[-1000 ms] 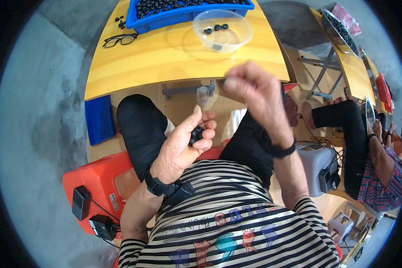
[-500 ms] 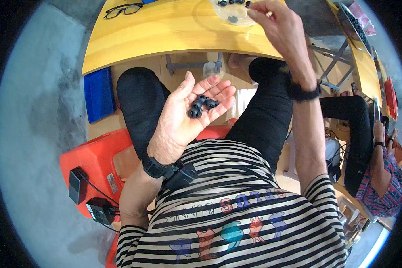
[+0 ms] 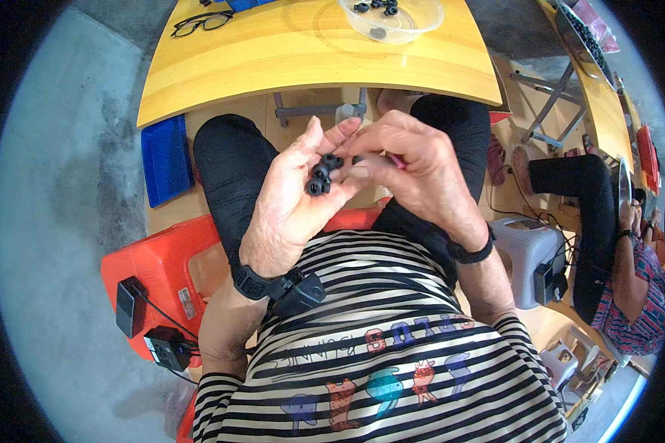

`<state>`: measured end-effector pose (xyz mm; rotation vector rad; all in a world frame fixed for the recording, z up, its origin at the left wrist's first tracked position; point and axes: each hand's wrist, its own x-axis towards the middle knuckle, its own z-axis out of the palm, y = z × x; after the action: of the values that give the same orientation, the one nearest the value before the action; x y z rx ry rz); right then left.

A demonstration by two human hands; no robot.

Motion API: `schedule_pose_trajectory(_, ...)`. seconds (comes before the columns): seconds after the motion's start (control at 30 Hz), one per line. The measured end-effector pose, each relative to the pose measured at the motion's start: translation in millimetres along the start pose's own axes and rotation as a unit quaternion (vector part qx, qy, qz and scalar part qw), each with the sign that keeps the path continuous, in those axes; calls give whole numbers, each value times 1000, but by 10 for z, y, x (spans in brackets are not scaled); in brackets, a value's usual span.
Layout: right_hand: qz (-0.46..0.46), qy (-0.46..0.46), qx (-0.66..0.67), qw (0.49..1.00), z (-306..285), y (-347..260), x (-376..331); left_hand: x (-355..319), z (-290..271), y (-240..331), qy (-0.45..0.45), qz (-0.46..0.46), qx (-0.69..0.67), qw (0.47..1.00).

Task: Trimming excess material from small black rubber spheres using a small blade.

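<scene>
My left hand [image 3: 281, 192] lies palm up above my lap, its thumb raised and its fingers partly covered. Several small black rounded parts [image 3: 320, 176] with holes, rubber-like in look, rest in that palm. Close over the left fingers, my right hand [image 3: 428, 166] is closed in a pinch. A small black part [image 3: 358, 159] shows at its fingertips, mostly hidden by thumb and fingers. Something small and pink [image 3: 397, 161] peeks out between the right fingers; its kind I cannot make out.
A clear plastic bowl [image 3: 425, 21] with several black parts stands on the yellow table [image 3: 273, 66], near eyeglasses [image 3: 202, 23] and a blue container [image 3: 251, 3]. A blue tray [image 3: 164, 161] is below left. Another person [image 3: 632, 288] sits at right, beside a grey stool [image 3: 517, 251].
My right hand has come from the bowl down toward me to the left palm, its fingers now over the left fingers. The left hand has stayed nearly in place.
</scene>
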<state>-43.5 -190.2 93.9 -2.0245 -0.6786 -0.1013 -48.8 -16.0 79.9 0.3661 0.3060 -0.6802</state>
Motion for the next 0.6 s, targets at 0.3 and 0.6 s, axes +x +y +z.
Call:
schedule_pose_trajectory(0.3,84,69,308,945,-41,87,-85,-42,-60,-74,-90,-81,87,989)
schedule_pose_trajectory(0.6,58,86,147,984,-27,-25,-126,-51,-85,-74,-84,-70,51,993)
